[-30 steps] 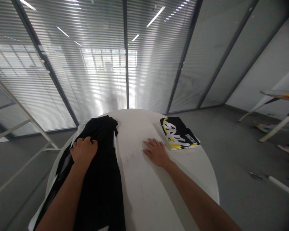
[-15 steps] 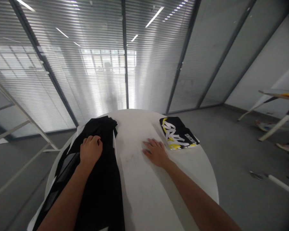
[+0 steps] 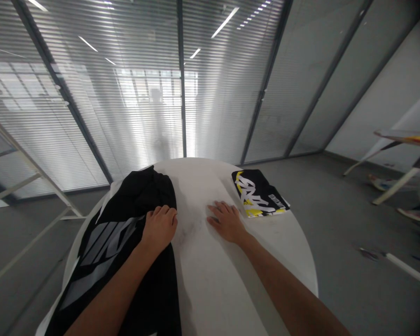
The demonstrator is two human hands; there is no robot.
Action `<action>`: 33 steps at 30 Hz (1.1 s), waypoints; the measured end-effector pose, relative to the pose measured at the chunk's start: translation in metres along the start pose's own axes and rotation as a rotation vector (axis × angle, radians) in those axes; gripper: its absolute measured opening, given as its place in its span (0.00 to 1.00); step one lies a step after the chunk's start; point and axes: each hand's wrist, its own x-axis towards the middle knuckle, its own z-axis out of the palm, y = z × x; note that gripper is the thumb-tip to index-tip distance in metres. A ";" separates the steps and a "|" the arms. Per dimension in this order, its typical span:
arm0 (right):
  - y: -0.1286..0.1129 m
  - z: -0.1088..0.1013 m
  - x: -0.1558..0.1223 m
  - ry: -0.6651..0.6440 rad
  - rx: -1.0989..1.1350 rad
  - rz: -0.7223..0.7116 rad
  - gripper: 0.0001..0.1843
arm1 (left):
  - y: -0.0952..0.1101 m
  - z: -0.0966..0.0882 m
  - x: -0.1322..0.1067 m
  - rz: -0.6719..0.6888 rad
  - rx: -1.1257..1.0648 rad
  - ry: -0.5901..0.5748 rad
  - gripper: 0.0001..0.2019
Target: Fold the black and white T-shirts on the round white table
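Observation:
A long black garment (image 3: pixel 133 280) with a large grey print lies lengthwise on the left side of a round white table (image 3: pixel 210 280). My left hand (image 3: pixel 161 225) is closed on its right edge, the fingers bunched together; the fingertips are partly hidden. Flat on the bare tabletop, fingers spread, rests my right hand (image 3: pixel 226 221), holding nothing. Just beyond it, to the right, is a folded black cloth item (image 3: pixel 261 192) with white and yellow lettering. My right hand is apart from it.
A white metal frame (image 3: pixel 38 170) stands at the left. Glass partitions with blinds (image 3: pixel 147 112) rise behind the table. To the right are another table (image 3: pixel 406 137) with something yellow on it and a white pole (image 3: pixel 409 269) near the floor.
My left hand has moved right and slightly toward me, to the garment's edge. The garment's far part has spread to the right and more of the grey print shows. My right hand stays put.

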 end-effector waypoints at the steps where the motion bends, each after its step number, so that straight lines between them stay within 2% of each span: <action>1: 0.000 0.000 0.000 -0.001 0.000 0.000 0.28 | 0.001 -0.001 0.000 -0.039 0.002 0.002 0.11; 4: 0.000 0.000 0.001 -0.001 0.001 0.000 0.28 | -0.001 -0.006 0.000 -0.225 0.015 0.070 0.12; 7: 0.000 0.002 0.001 -0.001 -0.002 0.002 0.29 | -0.012 -0.009 0.001 -0.432 0.063 0.139 0.18; 9: 0.001 0.003 0.001 -0.003 -0.006 0.000 0.29 | -0.022 -0.009 0.002 -0.524 0.078 0.087 0.26; 11: 0.001 0.004 0.001 -0.004 -0.010 -0.001 0.29 | -0.031 -0.007 0.002 -0.560 0.066 0.008 0.30; 14: 0.001 0.003 0.001 0.008 -0.012 -0.003 0.29 | -0.040 -0.003 0.004 -0.507 0.029 -0.029 0.26; 19: 0.000 0.001 0.000 0.001 -0.006 -0.005 0.29 | -0.042 0.005 0.008 -0.295 -0.119 0.038 0.15; 22: 0.001 0.001 0.000 -0.006 0.000 -0.003 0.29 | -0.032 0.009 0.007 -0.039 -0.311 0.128 0.14; 24: 0.001 0.002 0.000 0.002 -0.001 -0.001 0.29 | -0.019 0.011 0.005 0.149 -0.432 0.140 0.15; 26: 0.001 0.002 0.000 0.009 -0.002 0.000 0.29 | -0.005 0.011 0.002 0.240 -0.463 0.132 0.16; 28: 0.001 0.002 0.000 0.008 0.000 0.001 0.29 | 0.003 0.010 -0.001 0.170 -0.380 0.150 0.17; 30: 0.001 0.001 0.000 -0.002 0.003 0.001 0.28 | 0.004 0.009 -0.002 -0.008 -0.233 0.164 0.21; 33: 0.001 0.001 0.000 -0.009 0.005 -0.001 0.28 | -0.007 0.011 0.001 -0.234 -0.067 0.082 0.27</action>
